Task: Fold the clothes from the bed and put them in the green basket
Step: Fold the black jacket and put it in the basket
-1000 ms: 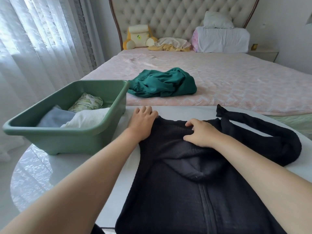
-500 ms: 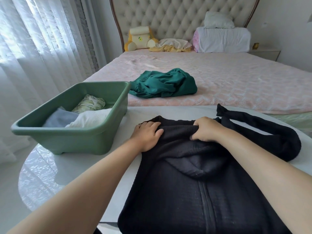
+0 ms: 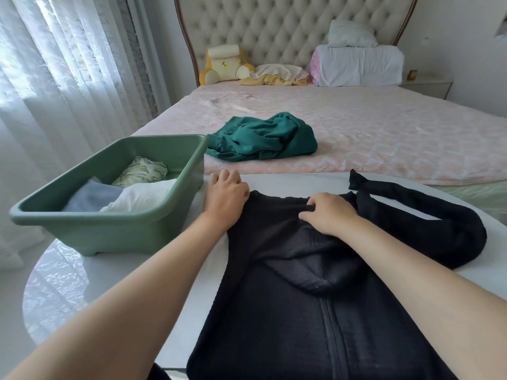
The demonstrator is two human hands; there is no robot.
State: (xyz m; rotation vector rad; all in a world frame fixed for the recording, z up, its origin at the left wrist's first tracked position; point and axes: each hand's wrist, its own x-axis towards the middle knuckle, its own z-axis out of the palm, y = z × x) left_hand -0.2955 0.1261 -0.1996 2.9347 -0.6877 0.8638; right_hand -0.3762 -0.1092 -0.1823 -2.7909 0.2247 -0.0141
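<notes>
A black zip hoodie [image 3: 288, 319] lies spread on the round white table [image 3: 131, 281], its hood folded down over the chest and one sleeve [image 3: 439, 229] curling off to the right. My left hand [image 3: 225, 196] rests palm down at the hoodie's top left corner, fingers reaching onto the table. My right hand [image 3: 326, 215] pinches the fabric along the top edge, near the middle. The green basket [image 3: 123, 231] stands on the table to the left, holding folded blue, white and leaf-patterned clothes. A crumpled teal garment [image 3: 263, 138] lies on the bed.
The pink-covered bed [image 3: 397, 127] runs along the table's far edge, with pillows, a folded blanket and a yellow cushion at the headboard. Sheer curtains hang at the left. A nightstand [image 3: 428, 87] stands at the far right.
My left hand slid out from the hoodie's top edge to its left corner, fingers now on the table. My right hand shifted slightly left along the top edge, still holding the fabric.
</notes>
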